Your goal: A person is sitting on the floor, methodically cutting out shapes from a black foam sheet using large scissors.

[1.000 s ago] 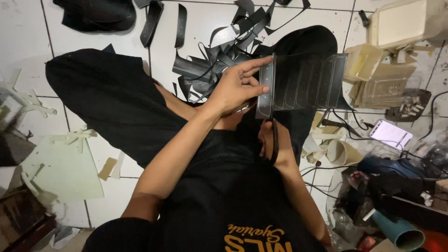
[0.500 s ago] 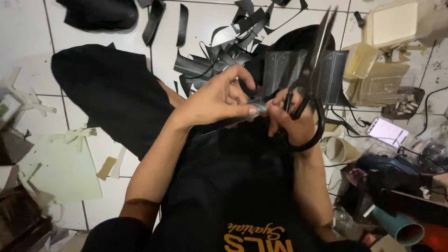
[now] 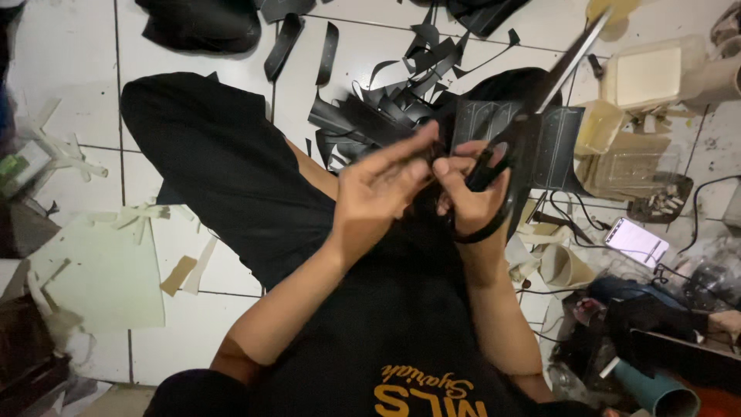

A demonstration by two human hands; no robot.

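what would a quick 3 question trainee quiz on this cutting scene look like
1. Multiple choice: what does the right hand hold? A) a hammer B) scissors C) a brush
2. True or false: the phone lies to the person's left.
3. Fill in: the black offcuts lie on a floor of white ____.

Key
1. B: the fingers are through the black handles of the scissors, blades pointing up and away.
2. False: it lies lit on the floor at the person's right, among the clutter.
3. Tiles. The left hand is raised beside the right, fingers spread; whether its grip is on anything cannot be told.
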